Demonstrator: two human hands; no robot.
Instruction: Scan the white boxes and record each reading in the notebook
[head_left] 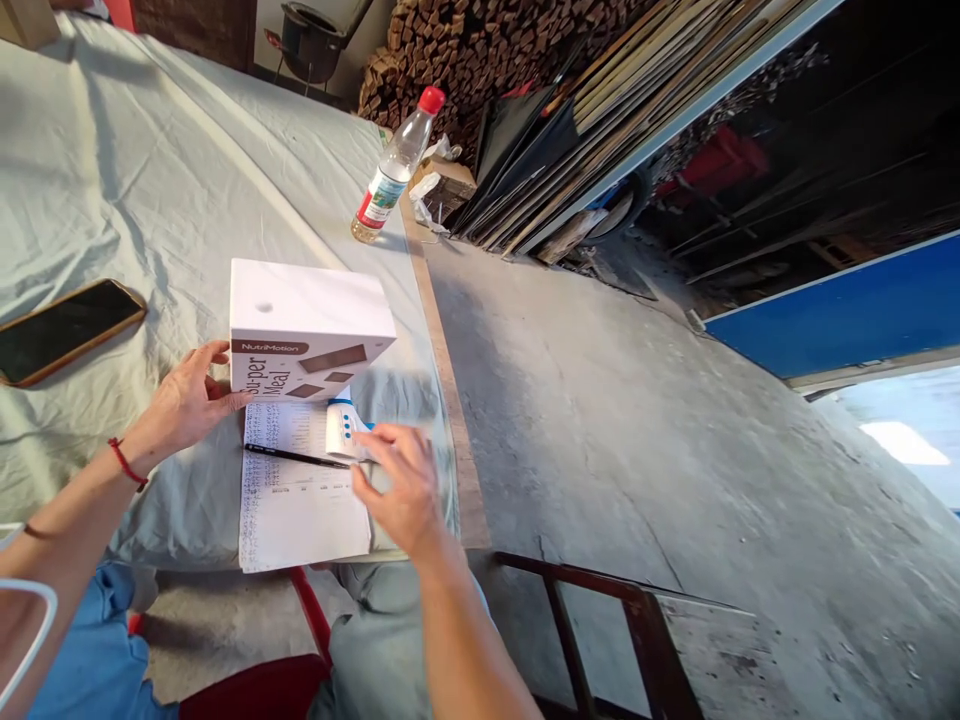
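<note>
A white and brown box printed "NutriMotion Super Meal" stands on the cloth, at the top of a printed paper booklet. My left hand grips its lower left edge, thumb across the front and fingers along the side. A white handheld device with blue buttons, shaped like an infrared thermometer, lies on the booklet before the box, partly covered. At its right side is my right hand, thumb and index finger apart, the fingertips beside the device. A black pencil lies across the booklet, its right end near my right thumb.
A smartphone lies on the cloth-covered table at left. Near the right edge stands a bottle with a red cap. A dark wooden frame is on the concrete floor. Boards and stacked firewood stand behind.
</note>
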